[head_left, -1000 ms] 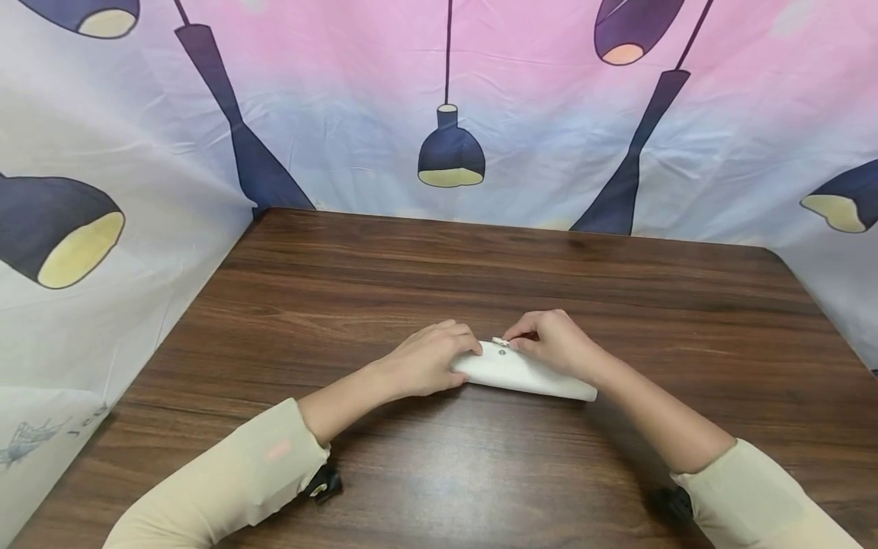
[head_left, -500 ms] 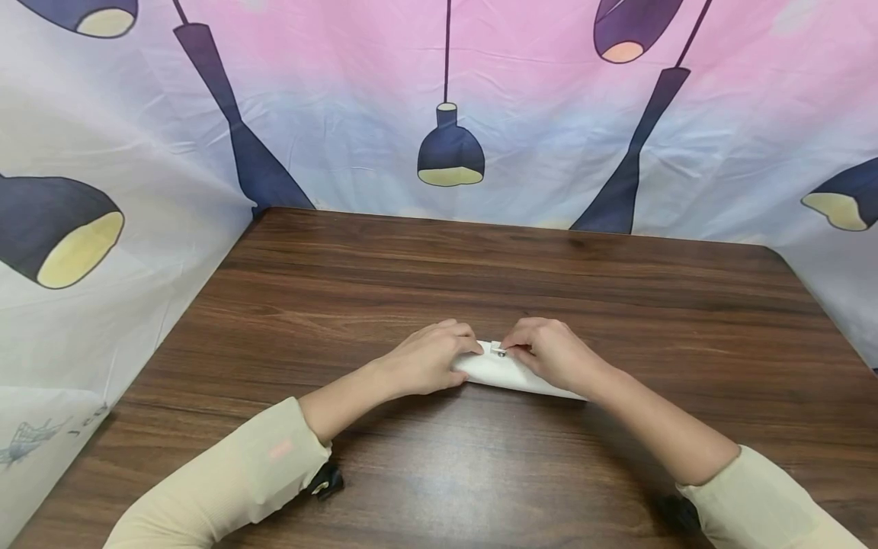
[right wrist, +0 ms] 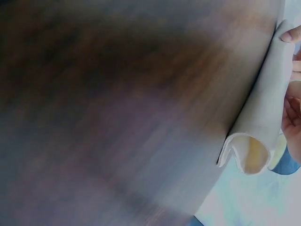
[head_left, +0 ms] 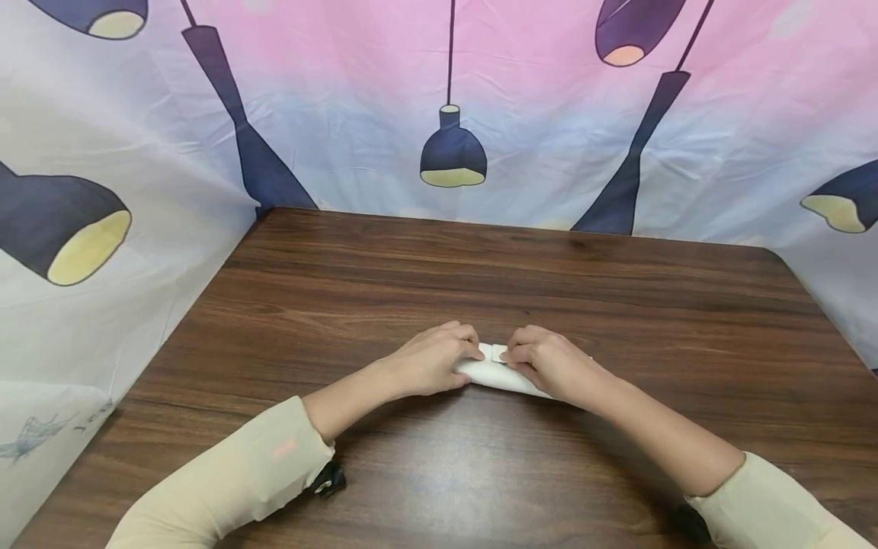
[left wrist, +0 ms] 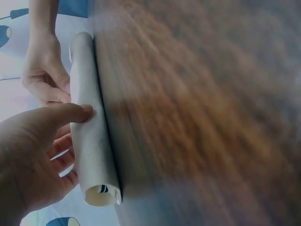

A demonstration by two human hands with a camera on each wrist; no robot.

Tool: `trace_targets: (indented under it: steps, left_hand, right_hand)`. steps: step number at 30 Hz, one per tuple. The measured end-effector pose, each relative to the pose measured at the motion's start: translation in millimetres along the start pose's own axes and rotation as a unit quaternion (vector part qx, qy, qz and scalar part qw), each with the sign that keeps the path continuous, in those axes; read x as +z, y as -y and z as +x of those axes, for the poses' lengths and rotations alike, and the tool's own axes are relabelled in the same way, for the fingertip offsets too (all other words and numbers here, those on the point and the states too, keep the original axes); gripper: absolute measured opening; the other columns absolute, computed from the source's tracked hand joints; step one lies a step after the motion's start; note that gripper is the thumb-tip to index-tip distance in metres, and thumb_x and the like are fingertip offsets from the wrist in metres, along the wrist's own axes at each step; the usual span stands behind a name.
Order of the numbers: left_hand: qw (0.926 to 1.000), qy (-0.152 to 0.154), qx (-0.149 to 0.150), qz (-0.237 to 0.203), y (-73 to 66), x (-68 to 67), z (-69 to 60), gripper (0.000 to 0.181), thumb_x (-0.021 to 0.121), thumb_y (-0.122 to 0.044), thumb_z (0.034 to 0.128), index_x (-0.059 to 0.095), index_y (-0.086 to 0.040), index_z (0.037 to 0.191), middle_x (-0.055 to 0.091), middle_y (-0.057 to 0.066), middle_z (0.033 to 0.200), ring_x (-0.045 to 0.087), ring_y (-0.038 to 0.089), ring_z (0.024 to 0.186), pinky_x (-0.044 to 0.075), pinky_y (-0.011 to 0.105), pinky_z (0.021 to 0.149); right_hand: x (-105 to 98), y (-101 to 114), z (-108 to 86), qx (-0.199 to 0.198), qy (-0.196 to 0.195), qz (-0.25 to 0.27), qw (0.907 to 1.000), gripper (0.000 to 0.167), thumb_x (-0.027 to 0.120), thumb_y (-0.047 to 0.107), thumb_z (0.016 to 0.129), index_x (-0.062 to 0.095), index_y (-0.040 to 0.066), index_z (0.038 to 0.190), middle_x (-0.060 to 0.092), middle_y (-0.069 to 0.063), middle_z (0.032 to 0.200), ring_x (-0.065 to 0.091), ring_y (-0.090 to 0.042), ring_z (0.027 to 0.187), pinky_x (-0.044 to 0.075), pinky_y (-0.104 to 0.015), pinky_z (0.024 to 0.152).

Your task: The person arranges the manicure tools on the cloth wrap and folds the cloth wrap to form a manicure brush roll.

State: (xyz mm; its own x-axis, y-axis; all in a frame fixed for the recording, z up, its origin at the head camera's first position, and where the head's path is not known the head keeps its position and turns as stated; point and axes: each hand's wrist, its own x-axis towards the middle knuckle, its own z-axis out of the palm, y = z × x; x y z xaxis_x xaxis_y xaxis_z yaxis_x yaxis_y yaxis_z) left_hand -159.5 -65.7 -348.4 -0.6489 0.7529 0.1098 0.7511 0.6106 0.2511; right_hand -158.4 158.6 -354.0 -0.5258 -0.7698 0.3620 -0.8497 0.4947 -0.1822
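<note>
A white fabric roll [head_left: 504, 378], like a rolled-up pouch with a snap strap, lies on the brown wooden table. My left hand [head_left: 430, 360] grips its left end; in the left wrist view the thumb lies on the near side and the fingers reach behind. With its fingertips my right hand [head_left: 554, 364] pinches the short strap tab [head_left: 498, 352], which lies over the top of the roll and covers the snap stud. The open end of the roll [left wrist: 93, 146] shows something black-and-white striped inside. At the other end, the rolled layers [right wrist: 254, 141] curl loosely.
The wooden table [head_left: 384, 274] spreads around both hands. A printed cloth [head_left: 343, 99] with lamp pictures hangs behind it and along the sides. Dark wrist devices [head_left: 329, 480] sit under the sleeves.
My right hand has brought the strap tab down and toward me, over the snap stud, which was bare one second ago. My left hand keeps its hold on the roll.
</note>
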Motion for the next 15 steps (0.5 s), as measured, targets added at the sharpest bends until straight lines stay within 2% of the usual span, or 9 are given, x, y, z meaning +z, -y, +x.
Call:
trace_targets:
  steps: [6,12,15]
  left_hand:
    - [0.9998,0.014,-0.005,-0.013,-2.6,1.6,3.7,0.033,0.074,-0.016,0.0763,0.069,-0.011,0.109,0.055,-0.005,0.104,0.048,0.012,0.094,0.043,0.026,0.075]
    - [0.9996,0.025,0.007,-0.011,-6.8,2.4,8.2,0.035,0.074,-0.016,0.0767,0.068,-0.011,0.110,0.055,-0.004,0.105,0.048,0.013,0.095,0.042,0.026,0.078]
    - [0.9996,0.026,0.013,-0.004,-8.6,2.5,9.1,0.035,0.074,-0.016,0.0770,0.068,-0.012,0.111,0.055,-0.004,0.105,0.047,0.013,0.093,0.041,0.025,0.079]
  right_hand:
    - [1.9,-3.7,-7.2,-0.028,-0.017,0.001,0.9994,0.011,0.071,-0.003,0.076,0.071,0.001,0.086,0.059,-0.001,0.087,0.054,-0.014,0.080,0.048,-0.024,0.068]
    - [-4.3,-4.6,-14.9,-0.038,0.014,-0.013,0.9991,0.013,0.069,-0.003,0.077,0.071,0.004,0.088,0.058,0.002,0.090,0.053,-0.012,0.084,0.046,-0.021,0.070]
    - [-6.8,-3.4,-20.9,-0.030,0.025,-0.018,0.9991,0.020,0.069,-0.005,0.077,0.072,0.003,0.095,0.057,0.002,0.094,0.052,-0.013,0.085,0.046,-0.019,0.068]
